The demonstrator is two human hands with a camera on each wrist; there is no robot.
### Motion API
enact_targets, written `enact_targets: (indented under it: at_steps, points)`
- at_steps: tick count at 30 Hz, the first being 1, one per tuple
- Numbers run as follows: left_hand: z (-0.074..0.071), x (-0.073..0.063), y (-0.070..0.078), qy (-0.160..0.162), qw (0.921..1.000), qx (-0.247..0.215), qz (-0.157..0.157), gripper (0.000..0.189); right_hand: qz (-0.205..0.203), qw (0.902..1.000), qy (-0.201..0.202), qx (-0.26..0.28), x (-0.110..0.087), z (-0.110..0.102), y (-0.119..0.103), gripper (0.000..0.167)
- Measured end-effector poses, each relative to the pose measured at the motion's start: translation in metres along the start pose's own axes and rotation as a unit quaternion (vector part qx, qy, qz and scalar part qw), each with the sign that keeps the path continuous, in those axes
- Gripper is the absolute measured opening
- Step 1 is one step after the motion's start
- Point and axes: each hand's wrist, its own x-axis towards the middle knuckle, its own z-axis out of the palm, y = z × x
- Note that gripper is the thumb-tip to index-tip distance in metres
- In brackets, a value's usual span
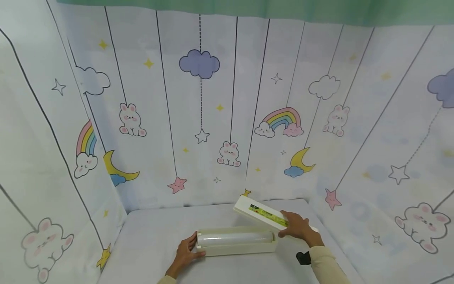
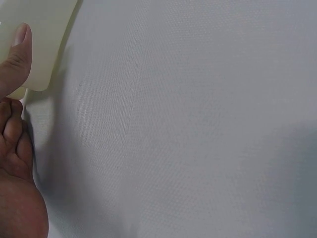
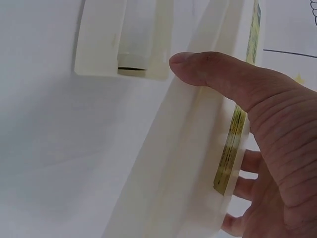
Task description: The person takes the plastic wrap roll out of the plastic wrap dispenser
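Observation:
A cream plastic cling film box (image 1: pixel 235 250) sits uncovered on the white surface, with a shiny roll of clear film (image 1: pixel 235 238) lying inside. At its left end my left hand (image 1: pixel 185 252) grips the box, thumb on the front wall and fingers round the back corner. The long cream lid (image 1: pixel 244 205), with a yellow-green label (image 1: pixel 269 215), is in my right hand (image 1: pixel 298 227), tilted and raised behind the box's right end. In the right wrist view, the thumb lies across one side of the lid (image 3: pixel 183 148) and the fingers reach round the other.
White cloth walls (image 1: pixel 213 98) printed with bunnies, clouds and stars enclose the back and both sides of the white-covered table (image 1: pixel 152 228). A small black object (image 1: pixel 303 258) shows beside my right cuff. Green fabric (image 1: pixel 227 10) hangs along the top.

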Motion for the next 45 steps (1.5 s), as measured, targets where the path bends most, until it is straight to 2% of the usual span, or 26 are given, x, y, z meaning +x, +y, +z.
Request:
enact_targets:
  at_steps: [5,12,15,19,22,27,32,38,41,45]
  points:
    - [0.002,0.002,-0.001,0.0,0.9999,0.01,0.009,0.111,0.006,1.0,0.003,0.002,-0.008,-0.003,0.002,0.096]
    - [0.002,0.001,-0.001,0.005,0.9999,-0.003,0.013,0.111,0.014,0.9999,-0.001,-0.002,-0.012,-0.008,0.008,0.095]
    - [0.002,-0.001,0.001,0.011,0.9995,0.014,0.028,0.107,0.026,0.9997,0.001,0.003,-0.013,-0.012,0.009,0.094]
    - [0.001,-0.005,0.01,0.016,0.9994,0.023,0.022,0.104,0.033,0.9994,0.009,-0.004,-0.014,-0.015,0.017,0.095]
    - [0.001,-0.006,0.016,0.017,0.9997,0.017,0.002,0.105,0.035,0.9992,0.013,-0.01,-0.017,-0.017,0.022,0.096]
    - [0.003,-0.006,0.02,0.017,0.9997,0.014,-0.008,0.104,0.047,0.9987,0.017,-0.012,-0.024,-0.026,0.024,0.095]
    - [0.005,-0.006,0.02,0.021,0.9995,0.015,-0.016,0.103,0.06,0.9979,0.017,-0.013,-0.029,-0.032,0.024,0.092]
    - [0.005,-0.007,0.02,0.021,0.9995,0.024,-0.01,0.102,0.062,0.9977,0.024,-0.012,-0.033,-0.031,0.036,0.087]
    - [0.005,-0.006,0.016,0.021,0.9995,0.022,-0.001,0.102,0.065,0.9973,0.031,-0.012,-0.037,-0.032,0.04,0.086]
    - [0.002,-0.003,0.006,0.02,0.9996,0.017,-0.008,0.106,0.078,0.9961,0.04,-0.01,-0.041,-0.032,0.041,0.089]
